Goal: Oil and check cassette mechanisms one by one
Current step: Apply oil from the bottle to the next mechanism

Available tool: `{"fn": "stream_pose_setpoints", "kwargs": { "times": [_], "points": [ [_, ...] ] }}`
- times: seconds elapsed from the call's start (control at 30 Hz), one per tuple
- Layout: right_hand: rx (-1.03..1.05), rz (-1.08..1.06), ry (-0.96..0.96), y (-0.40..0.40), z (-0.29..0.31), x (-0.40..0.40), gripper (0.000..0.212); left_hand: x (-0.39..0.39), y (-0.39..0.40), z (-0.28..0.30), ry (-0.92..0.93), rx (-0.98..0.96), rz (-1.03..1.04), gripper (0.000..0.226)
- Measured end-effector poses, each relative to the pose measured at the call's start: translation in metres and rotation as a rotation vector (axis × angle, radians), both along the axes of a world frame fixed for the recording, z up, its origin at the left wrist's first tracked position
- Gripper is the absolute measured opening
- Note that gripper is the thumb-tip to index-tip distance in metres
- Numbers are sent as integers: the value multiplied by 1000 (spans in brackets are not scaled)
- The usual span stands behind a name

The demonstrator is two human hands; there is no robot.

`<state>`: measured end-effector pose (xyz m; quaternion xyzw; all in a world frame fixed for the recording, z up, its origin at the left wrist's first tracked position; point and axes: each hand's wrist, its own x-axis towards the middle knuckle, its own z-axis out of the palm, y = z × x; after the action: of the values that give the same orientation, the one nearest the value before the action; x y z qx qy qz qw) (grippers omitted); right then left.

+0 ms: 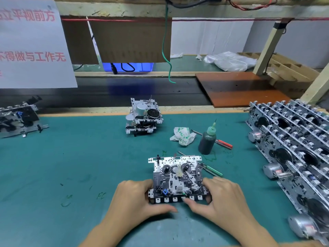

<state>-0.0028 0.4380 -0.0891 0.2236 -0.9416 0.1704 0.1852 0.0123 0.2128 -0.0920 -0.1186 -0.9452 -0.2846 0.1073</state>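
A cassette mechanism (176, 177) lies flat on the green mat (71, 157) in front of me, reels facing up. My left hand (137, 198) grips its near-left corner, fingers curled under the edge. My right hand (217, 195) grips the near-right corner, its thumb on the row of white keys along the front. A dark oil bottle (207, 139) with a green needle nozzle stands upright behind the mechanism, to the right.
A small stack of mechanisms (143, 116) sits at the mat's far middle. Several mechanisms (299, 148) lie in rows at the right, another (17, 118) at the far left. A crumpled cloth (182, 136), red-handled screwdriver (222, 142) and green-handled screwdriver (212, 170) lie nearby.
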Motion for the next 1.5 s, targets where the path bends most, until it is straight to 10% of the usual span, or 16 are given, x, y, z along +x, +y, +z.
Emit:
{"fn": "stream_pose_setpoints", "kwargs": {
  "times": [0.23, 0.43, 0.63, 0.77, 0.93, 1.13, 1.5],
  "points": [
    [55, 95, -42, 8, 6, -1, 47, -3, -3, -3, -54, 87, 29, 72],
    [-530, 33, -414, 0, 26, -8, 59, 4, 0, 21, -105, 600, 64, 58],
    [-497, 0, -716, -14, 42, -13, 71, -6, 0, 32, -337, 808, 215, 70],
    [-416, -31, -608, -17, 41, -5, 76, 2, -2, 31, -364, 755, 271, 70],
    [-212, -87, -282, -12, 37, -3, 60, 7, -11, 37, 66, 107, 406, 61],
    [-586, 183, -456, -15, 25, -5, 33, -11, -4, 46, 85, 269, -225, 29],
    [-567, 225, -472, -15, 29, -17, 28, -17, 11, 33, 138, 370, -225, 26]
  ]
}}
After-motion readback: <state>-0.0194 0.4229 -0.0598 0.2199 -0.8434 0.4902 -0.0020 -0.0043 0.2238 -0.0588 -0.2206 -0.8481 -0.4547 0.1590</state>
